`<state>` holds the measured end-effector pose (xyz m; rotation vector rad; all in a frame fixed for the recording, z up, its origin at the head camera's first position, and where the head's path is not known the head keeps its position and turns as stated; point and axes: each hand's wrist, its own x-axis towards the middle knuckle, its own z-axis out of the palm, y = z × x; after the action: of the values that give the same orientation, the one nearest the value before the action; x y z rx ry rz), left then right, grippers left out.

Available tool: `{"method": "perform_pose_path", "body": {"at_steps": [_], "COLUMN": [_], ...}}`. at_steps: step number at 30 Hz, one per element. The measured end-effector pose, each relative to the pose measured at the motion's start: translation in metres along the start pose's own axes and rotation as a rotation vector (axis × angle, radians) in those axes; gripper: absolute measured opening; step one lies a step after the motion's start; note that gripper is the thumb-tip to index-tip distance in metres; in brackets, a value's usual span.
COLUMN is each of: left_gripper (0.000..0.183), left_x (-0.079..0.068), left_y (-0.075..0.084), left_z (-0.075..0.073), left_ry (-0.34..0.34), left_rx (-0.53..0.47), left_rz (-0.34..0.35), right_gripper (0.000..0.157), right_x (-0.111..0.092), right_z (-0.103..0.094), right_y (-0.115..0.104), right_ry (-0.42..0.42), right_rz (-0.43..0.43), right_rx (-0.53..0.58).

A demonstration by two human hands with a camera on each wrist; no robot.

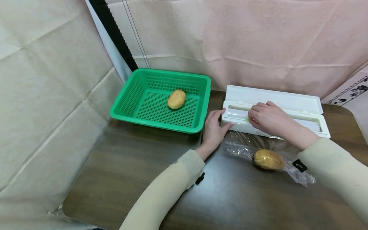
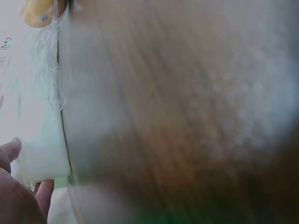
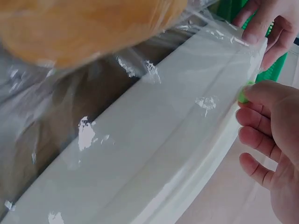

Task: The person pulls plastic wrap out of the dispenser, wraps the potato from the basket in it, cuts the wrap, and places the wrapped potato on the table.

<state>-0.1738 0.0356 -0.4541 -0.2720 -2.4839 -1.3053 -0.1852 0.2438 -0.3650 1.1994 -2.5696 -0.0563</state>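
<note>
In front of the white box (image 1: 244, 127), the film-wrapped potato (image 1: 268, 159) lies on the near side of the right hand (image 1: 269, 118), which pinches the green slider (image 3: 243, 95); the left hand (image 1: 213, 129), thumb spread, grips the box's left end.

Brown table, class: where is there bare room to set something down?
Bare: the table between the green basket and the left sleeve; also between that and the right sleeve, this side of the wrapped potato. Crowded: around the white box, with the left hand, right hand and plastic film.
</note>
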Motion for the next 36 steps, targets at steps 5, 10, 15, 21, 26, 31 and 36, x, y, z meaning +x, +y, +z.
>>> {"method": "perform_pose_path", "body": {"at_steps": [5,10,15,21,26,31,36], "left_gripper": [0.062,0.061,0.061,0.061,0.060,0.060,0.059], "left_x": [0.000,-0.002,-0.002,-0.002,-0.001,-0.001,-0.002], "left_y": [0.000,-0.001,-0.001,0.000,-0.001,0.000,0.002], "left_z": [-0.001,-0.003,-0.001,-0.001,-0.002,0.000,0.002], "left_ry": [-0.017,-0.012,-0.021,-0.032,-0.030,-0.037,-0.050], "left_rx": [-0.003,-0.001,0.012,0.001,0.006,0.008,0.002], "left_rz": [-0.016,-0.026,-0.020,-0.011,-0.008,-0.016,-0.013], "right_gripper": [0.012,0.014,0.015,0.017,0.013,0.016,0.059], "right_x": [-0.024,-0.049,-0.069,-0.100,-0.116,-0.121,-0.127], "right_z": [-0.009,-0.015,-0.018,-0.024,-0.025,-0.024,-0.023], "right_y": [0.013,0.026,0.039,0.055,0.063,0.068,0.070], "right_ry": [-0.027,-0.026,-0.025,-0.051,-0.057,-0.041,-0.019], "right_rz": [0.010,0.001,-0.018,0.020,0.044,0.032,0.044], "right_rx": [-0.020,-0.054,-0.082,-0.114,-0.129,-0.128,-0.124]}}
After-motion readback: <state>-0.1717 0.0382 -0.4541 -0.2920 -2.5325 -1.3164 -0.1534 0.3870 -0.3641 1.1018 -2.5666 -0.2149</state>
